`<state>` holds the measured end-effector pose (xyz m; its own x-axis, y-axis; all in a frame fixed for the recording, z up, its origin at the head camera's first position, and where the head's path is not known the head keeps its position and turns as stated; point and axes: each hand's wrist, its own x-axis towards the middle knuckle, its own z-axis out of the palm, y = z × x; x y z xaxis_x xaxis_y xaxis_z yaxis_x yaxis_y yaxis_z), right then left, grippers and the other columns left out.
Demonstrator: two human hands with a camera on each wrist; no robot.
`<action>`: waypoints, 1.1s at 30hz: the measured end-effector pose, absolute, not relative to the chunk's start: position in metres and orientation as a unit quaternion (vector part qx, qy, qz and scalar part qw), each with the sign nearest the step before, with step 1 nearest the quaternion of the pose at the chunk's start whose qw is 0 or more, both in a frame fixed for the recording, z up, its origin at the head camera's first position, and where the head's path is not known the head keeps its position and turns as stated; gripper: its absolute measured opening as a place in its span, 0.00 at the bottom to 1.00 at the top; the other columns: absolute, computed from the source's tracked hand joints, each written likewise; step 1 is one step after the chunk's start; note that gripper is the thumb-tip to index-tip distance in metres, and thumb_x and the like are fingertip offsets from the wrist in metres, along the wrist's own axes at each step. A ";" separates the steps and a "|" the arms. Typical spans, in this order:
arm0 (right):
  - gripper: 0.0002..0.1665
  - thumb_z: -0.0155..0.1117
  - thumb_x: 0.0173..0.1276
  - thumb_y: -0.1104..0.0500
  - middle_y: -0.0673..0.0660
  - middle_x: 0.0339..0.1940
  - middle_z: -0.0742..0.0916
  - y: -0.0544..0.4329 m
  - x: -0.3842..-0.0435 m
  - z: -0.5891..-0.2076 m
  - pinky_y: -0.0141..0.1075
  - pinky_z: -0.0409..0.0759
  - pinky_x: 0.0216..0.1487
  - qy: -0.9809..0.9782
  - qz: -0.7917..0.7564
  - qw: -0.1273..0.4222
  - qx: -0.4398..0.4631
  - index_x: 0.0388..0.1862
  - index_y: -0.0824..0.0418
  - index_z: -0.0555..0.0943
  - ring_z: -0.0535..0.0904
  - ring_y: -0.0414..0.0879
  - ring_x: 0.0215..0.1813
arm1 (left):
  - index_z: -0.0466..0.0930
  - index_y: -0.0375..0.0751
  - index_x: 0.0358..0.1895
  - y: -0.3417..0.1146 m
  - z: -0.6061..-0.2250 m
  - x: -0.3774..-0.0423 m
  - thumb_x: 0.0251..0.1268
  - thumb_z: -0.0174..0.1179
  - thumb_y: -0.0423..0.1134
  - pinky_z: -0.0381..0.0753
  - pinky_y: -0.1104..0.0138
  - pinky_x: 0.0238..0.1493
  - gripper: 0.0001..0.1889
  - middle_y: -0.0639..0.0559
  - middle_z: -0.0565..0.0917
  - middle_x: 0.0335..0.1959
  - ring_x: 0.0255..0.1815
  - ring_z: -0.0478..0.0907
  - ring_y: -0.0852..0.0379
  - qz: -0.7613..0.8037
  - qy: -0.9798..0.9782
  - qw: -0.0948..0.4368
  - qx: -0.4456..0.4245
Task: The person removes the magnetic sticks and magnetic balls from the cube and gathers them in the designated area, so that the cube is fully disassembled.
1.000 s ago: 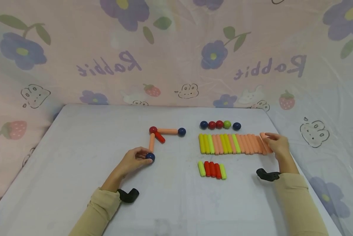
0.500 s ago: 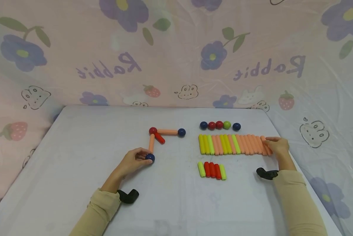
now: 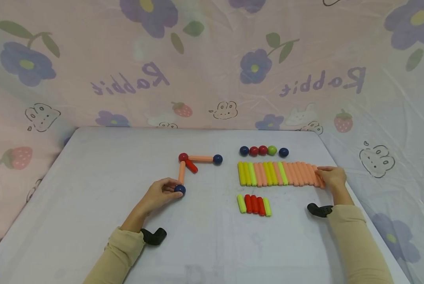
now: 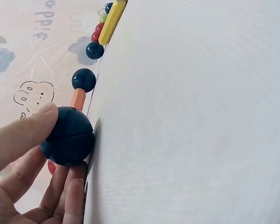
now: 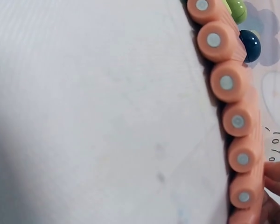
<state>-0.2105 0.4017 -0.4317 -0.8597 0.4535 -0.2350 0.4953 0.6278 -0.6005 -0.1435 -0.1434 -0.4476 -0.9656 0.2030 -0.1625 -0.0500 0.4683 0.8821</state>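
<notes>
My left hand (image 3: 161,194) pinches a dark blue ball (image 4: 67,135) between thumb and fingers. The ball sits at the near end of an orange magnetic stick (image 3: 181,172). That stick leads up to a red ball (image 3: 183,157), from which a short red stick (image 3: 191,166) and a second orange stick (image 3: 200,158) branch; the latter ends in another blue ball (image 3: 217,159). My right hand (image 3: 333,178) has its fingertips on the end orange stick (image 3: 318,179) of a long row. In the right wrist view, fingers (image 5: 277,170) lie against the row's side.
Beside that end stick runs the row of yellow, green and orange sticks (image 3: 270,173). Behind it several balls (image 3: 263,150) stand in a line. Nearer me lie short green and red sticks (image 3: 255,204). A printed cloth (image 3: 205,63) hangs behind the white table (image 3: 205,244).
The right hand has drawn the end orange stick slightly toward me and leftward, bringing it against the row. My left hand stays at the blue ball.
</notes>
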 end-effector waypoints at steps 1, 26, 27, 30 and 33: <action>0.28 0.54 0.70 0.54 0.74 0.67 0.72 0.402 -0.211 -0.432 0.25 0.66 0.37 0.902 -0.342 0.030 0.262 0.62 0.72 0.73 0.70 0.62 0.66 | 0.79 0.35 0.54 -0.143 -0.447 -0.143 0.61 0.66 0.38 0.79 0.68 0.48 0.19 0.38 0.82 0.48 0.47 0.79 0.53 0.513 0.848 0.124 0.047; 0.18 0.60 0.64 0.64 0.74 0.42 0.85 0.333 -0.197 -0.413 0.37 0.75 0.38 0.957 -0.265 -0.094 0.067 0.48 0.76 0.80 0.81 0.66 0.45 | 0.78 0.35 0.54 -0.145 -0.447 -0.144 0.61 0.66 0.39 0.79 0.69 0.48 0.20 0.38 0.82 0.48 0.47 0.79 0.53 0.515 0.846 0.131 0.046; 0.18 0.60 0.64 0.64 0.74 0.41 0.86 0.325 -0.195 -0.412 0.34 0.74 0.36 0.957 -0.271 -0.091 0.056 0.48 0.76 0.80 0.82 0.65 0.43 | 0.78 0.35 0.54 -0.145 -0.447 -0.144 0.61 0.66 0.39 0.79 0.68 0.48 0.19 0.38 0.82 0.48 0.47 0.79 0.53 0.516 0.845 0.131 0.045; 0.18 0.61 0.66 0.62 0.72 0.42 0.86 0.299 -0.191 -0.408 0.28 0.74 0.35 0.954 -0.291 -0.063 0.031 0.49 0.74 0.80 0.82 0.62 0.43 | 0.78 0.35 0.54 -0.145 -0.447 -0.145 0.61 0.65 0.38 0.79 0.66 0.50 0.19 0.38 0.82 0.48 0.47 0.79 0.52 0.517 0.845 0.129 0.047; 0.19 0.60 0.68 0.60 0.71 0.45 0.85 0.275 -0.185 -0.406 0.26 0.75 0.35 0.949 -0.313 -0.025 0.006 0.53 0.72 0.79 0.81 0.60 0.45 | 0.78 0.36 0.54 -0.146 -0.448 -0.144 0.61 0.65 0.38 0.80 0.64 0.51 0.19 0.38 0.82 0.48 0.48 0.79 0.52 0.517 0.845 0.128 0.046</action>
